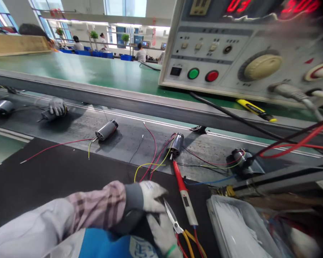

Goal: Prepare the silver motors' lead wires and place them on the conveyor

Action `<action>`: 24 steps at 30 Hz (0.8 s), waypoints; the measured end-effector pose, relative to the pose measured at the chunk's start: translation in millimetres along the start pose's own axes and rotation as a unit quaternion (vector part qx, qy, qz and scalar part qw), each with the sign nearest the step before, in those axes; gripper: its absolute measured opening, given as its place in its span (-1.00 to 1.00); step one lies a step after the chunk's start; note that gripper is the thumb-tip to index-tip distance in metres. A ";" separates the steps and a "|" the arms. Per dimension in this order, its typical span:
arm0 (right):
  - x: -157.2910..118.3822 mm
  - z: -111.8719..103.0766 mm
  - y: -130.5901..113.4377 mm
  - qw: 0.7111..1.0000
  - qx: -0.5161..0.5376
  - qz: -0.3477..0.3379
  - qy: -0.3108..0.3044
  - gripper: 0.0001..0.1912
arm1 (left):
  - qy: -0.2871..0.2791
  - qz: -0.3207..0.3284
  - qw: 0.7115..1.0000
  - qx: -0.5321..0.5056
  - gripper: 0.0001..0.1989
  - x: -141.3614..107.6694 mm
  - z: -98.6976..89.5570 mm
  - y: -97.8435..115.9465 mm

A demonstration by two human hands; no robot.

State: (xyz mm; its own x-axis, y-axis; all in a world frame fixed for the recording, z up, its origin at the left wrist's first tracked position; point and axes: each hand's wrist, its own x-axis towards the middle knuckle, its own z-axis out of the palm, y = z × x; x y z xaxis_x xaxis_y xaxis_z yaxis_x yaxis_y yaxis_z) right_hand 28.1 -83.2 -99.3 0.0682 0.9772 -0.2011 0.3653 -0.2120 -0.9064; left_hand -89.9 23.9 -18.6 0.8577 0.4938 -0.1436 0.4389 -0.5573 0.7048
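Observation:
My left hand [153, 196], in a white glove with a grey cuff, is closed at the lower middle. Red and yellow wires [154, 154] run down from a silver motor [177, 144] and disappear at this glove. Just below is my right hand [163, 234], also gloved, with a green band; its fingertips are blurred and partly hidden behind the left hand. Orange-handled scissors [173, 218] lie beside the right hand, blades pointing up-left. A red and white probe pen [185, 197] lies to their right, its tip close to the motor shaft.
More motors [106, 130] lie along the grey metal track [78, 136]. Another person's gloved hand [57, 106] touches one at left. A tester [231, 53] stands upper right, a yellow cutter [255, 109] below it. A clear bin [218, 222] of white strips is lower right.

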 end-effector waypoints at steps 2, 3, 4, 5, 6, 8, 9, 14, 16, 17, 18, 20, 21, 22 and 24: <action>-0.6 1.0 -1.4 0.999 0.044 -0.013 -0.006 -0.43 | -0.041 -0.139 0.989 0.043 -0.53 -0.9 -13.7 -20.2; 0.1 0.9 -1.8 0.998 0.065 -0.018 -0.013 -0.41 | -0.056 -0.195 0.977 0.063 -0.51 -8.0 -17.5 -31.6; 1.5 0.7 -2.1 0.997 0.077 -0.025 -0.019 -0.40 | -0.061 -0.238 0.967 0.072 -0.52 -18.3 -19.4 -42.3; 3.6 0.5 -2.6 0.996 0.078 -0.032 -0.022 -0.41 | -0.061 -0.267 0.959 0.068 -0.55 -30.3 -19.7 -51.7; 6.4 0.4 -3.6 0.997 0.068 -0.039 -0.025 -0.42 | -0.057 -0.287 0.955 0.056 -0.59 -42.7 -18.8 -58.9; 14.4 0.3 -8.6 0.997 0.032 -0.056 -0.031 -0.44 | -0.042 -0.322 0.945 0.024 -0.69 -62.9 -15.8 -66.3; 19.4 0.1 -13.0 0.997 0.011 -0.065 -0.036 -0.45 | -0.035 -0.337 0.941 0.009 -0.73 -68.8 -14.6 -66.7; 46.1 -0.5 -47.0 0.981 -0.135 -0.120 -0.076 -0.48 | -0.001 -0.311 0.950 0.035 -0.73 -59.3 -20.6 -51.3; 53.4 2.3 -59.2 0.969 -0.193 -0.132 -0.079 -0.51 | 0.011 -0.250 0.963 0.104 -0.70 -50.8 -25.0 -42.4; 55.9 4.8 -63.9 0.965 -0.212 -0.134 -0.077 -0.54 | 0.013 -0.220 0.965 0.141 -0.69 -48.2 -26.3 -38.1; 57.6 7.9 -67.6 0.962 -0.225 -0.133 -0.073 -0.56 | 0.013 -0.199 0.965 0.173 -0.68 -46.9 -26.9 -33.9; 58.8 13.6 -72.5 0.962 -0.235 -0.129 -0.063 -0.60 | 0.006 -0.181 0.958 0.222 -0.64 -47.4 -25.7 -26.8; 58.3 14.5 -73.9 0.963 -0.230 -0.127 -0.061 -0.60 | 0.004 -0.180 0.954 0.241 -0.61 -48.7 -24.3 -24.1; 57.0 12.6 -74.3 0.965 -0.218 -0.129 -0.064 -0.58 | 0.004 -0.179 0.950 0.256 -0.59 -50.2 -22.7 -22.2; 50.6 -3.9 -70.7 0.972 -0.181 -0.130 -0.069 -0.56 | 0.008 -0.177 0.945 0.274 -0.57 -52.8 -19.5 -20.4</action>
State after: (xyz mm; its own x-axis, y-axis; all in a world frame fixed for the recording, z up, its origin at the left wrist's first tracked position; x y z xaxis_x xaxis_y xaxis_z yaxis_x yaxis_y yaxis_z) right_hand 9.3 -18.8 -44.0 -0.1864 0.9810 -0.0532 0.6583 0.0845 -0.7480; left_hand -149.3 22.2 -11.8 0.6283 0.7219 -0.2899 0.7746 -0.6150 0.1473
